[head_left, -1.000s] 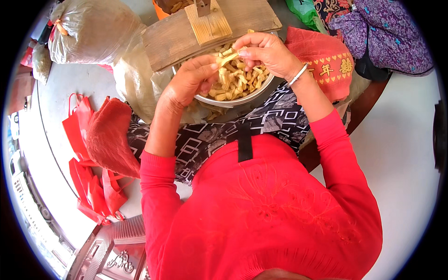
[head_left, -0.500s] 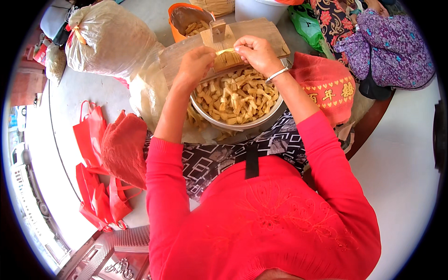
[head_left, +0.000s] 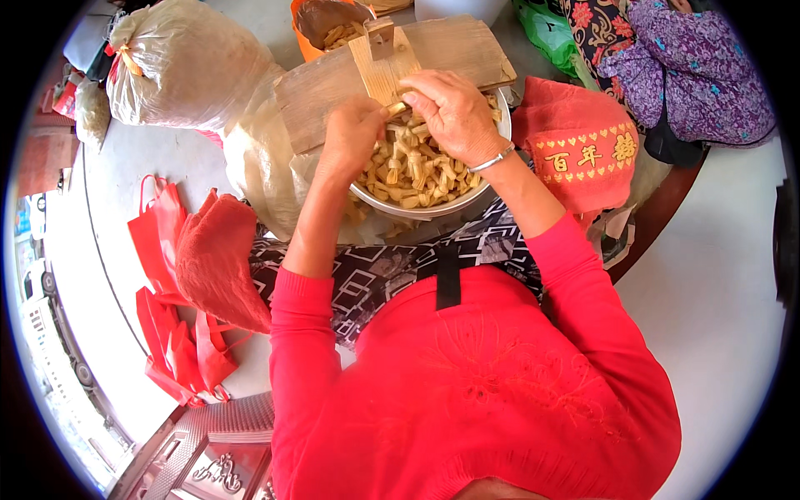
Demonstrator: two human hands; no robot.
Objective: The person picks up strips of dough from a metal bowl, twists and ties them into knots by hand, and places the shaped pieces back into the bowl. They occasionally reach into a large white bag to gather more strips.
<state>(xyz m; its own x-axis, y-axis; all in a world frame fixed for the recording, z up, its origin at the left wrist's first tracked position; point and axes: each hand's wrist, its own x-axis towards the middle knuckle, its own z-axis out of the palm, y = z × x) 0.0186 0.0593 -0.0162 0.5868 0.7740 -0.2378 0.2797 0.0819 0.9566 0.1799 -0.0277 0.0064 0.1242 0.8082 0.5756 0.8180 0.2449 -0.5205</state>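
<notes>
Both of my hands meet over a round pale basin (head_left: 467, 200) heaped with small yellowish knots of folded strip (head_left: 417, 171). Between my fingertips is a short, bunched yellow strip (head_left: 397, 109), partly hidden by the fingers. My left hand (head_left: 352, 137) pinches its left end. At the other end, the thumb and fingers of my right hand (head_left: 452, 115) close on it; a silvery bangle circles that wrist. Just beyond the hands, a wooden board (head_left: 317, 104) lies across the basin's far side, with a metal-faced upright block (head_left: 380, 38) on it.
Behind the board stands an orange bag (head_left: 310, 46) holding more knots. A big tied plastic sack (head_left: 187, 71) is at the far left, with red bags (head_left: 167, 242) nearer. Red towels (head_left: 575, 150) cover my knees. Someone in purple patterned clothing (head_left: 692, 75) sits at the far right.
My hands have come down from the board to over the basin. The strip, stretched out flat between them before, is now bunched short. The whole view has shifted slightly.
</notes>
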